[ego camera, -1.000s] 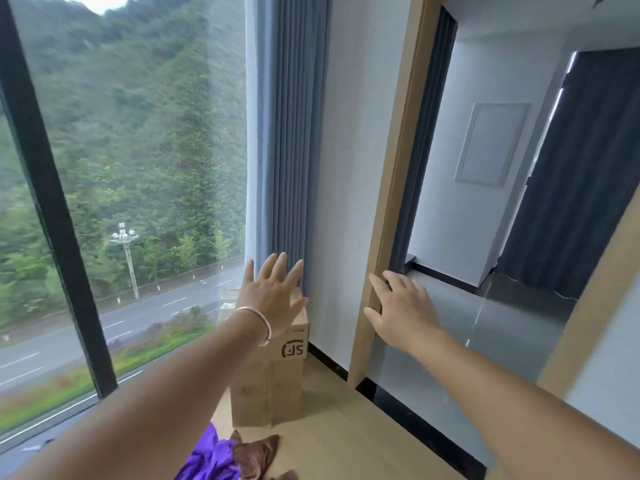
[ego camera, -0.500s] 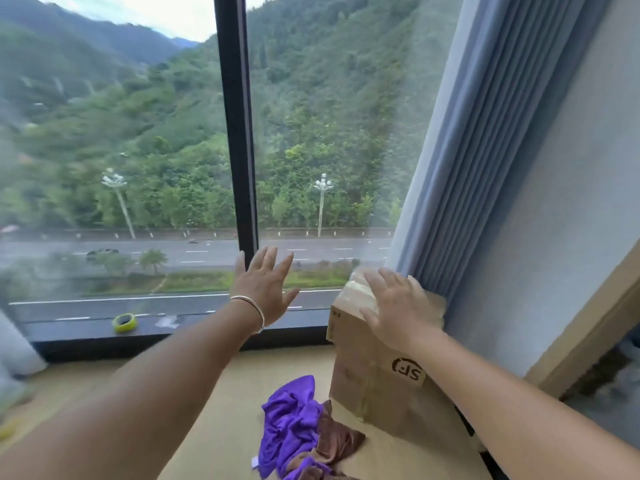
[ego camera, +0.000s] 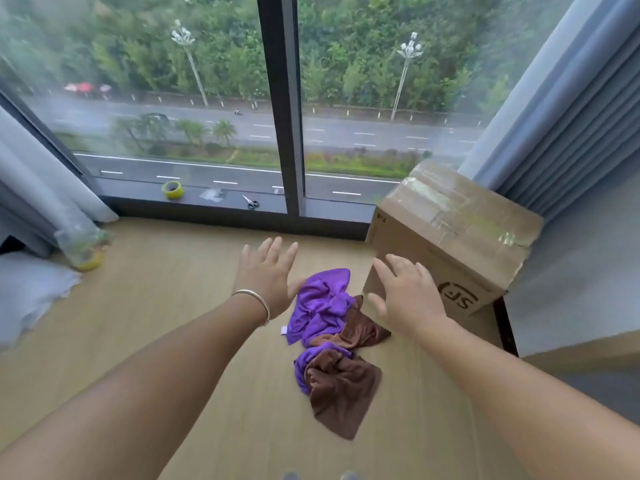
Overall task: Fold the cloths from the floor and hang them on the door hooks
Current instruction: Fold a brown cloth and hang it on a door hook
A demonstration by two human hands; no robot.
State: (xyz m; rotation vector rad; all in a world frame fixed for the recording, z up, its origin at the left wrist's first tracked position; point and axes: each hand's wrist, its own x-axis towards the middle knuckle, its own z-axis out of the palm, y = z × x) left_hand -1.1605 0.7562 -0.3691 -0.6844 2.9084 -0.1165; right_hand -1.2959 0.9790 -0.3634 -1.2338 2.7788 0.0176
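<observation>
A crumpled heap of cloths lies on the wooden floor: purple cloths (ego camera: 320, 304) tangled with brown cloths (ego camera: 341, 389). My left hand (ego camera: 266, 275), with a bracelet on its wrist, is stretched out above the floor just left of the heap, fingers straight and spread, holding nothing. My right hand (ego camera: 403, 292) is held out just right of the heap, in front of a cardboard box, fingers also straight and empty. No door or hooks are in view.
A taped cardboard box (ego camera: 460, 230) stands at the right by the grey curtain (ego camera: 568, 116). On the window ledge lie a yellow tape roll (ego camera: 173, 189) and scissors (ego camera: 251, 202). A plastic bag (ego camera: 83, 245) and another curtain (ego camera: 38, 188) sit at the left.
The view has swung left and down from the doorway to the window and floor. The cloth heap has come fully into sight below both outstretched hands.
</observation>
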